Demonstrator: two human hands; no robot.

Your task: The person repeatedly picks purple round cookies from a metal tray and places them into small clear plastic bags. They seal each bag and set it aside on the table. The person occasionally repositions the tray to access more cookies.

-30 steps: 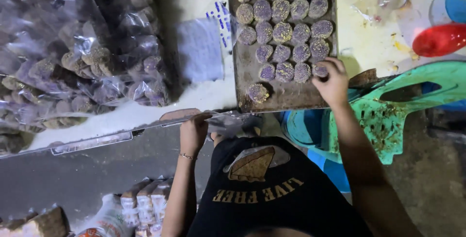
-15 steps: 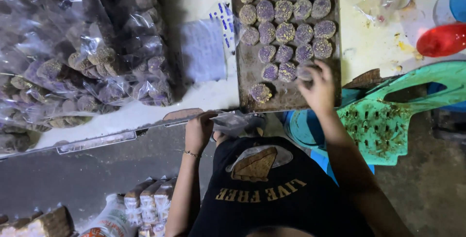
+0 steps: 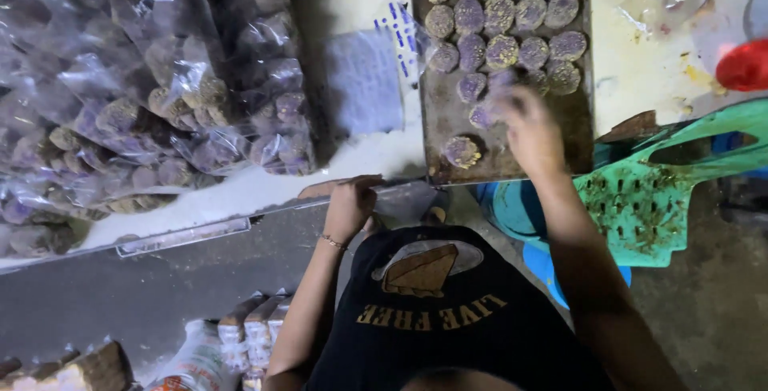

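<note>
Nearest to us, at the bottom centre of the frame, we see the person's dark shirt (image 3: 440, 319) with a yellow emblem on it. At the lower left stand a few packaged goods (image 3: 248, 331), too dim for us to tell what they are.

A little further up, our left hand (image 3: 350, 207) sits at the near edge of the table (image 3: 264, 187), fingers curled down over a clear plastic bag (image 3: 404, 199) that it pinches there. A thin bracelet (image 3: 334, 241) circles that wrist.

To the right of centre, our right hand (image 3: 530, 131) reaches over the near half of a dark metal baking tray (image 3: 576, 147). The hand is blurred; its fingers look loosely bent above the purple and yellowish round cakes (image 3: 500, 19), and we cannot tell whether it has hold of one. The cakes fill the far part of the tray in rows, at the upper centre of the frame, and one cake (image 3: 462, 151) lies alone near the tray's near left corner.

At the right edge a green plastic chair (image 3: 648, 199) stands just beside the tray, with a blue tub (image 3: 512, 207) below it.

Further off, the upper left is heaped with clear bags of packed cakes (image 3: 152, 95). Between that heap and the tray lies a flat stack of empty bags (image 3: 364, 79). A red object (image 3: 744, 67) shows at the far right.
</note>
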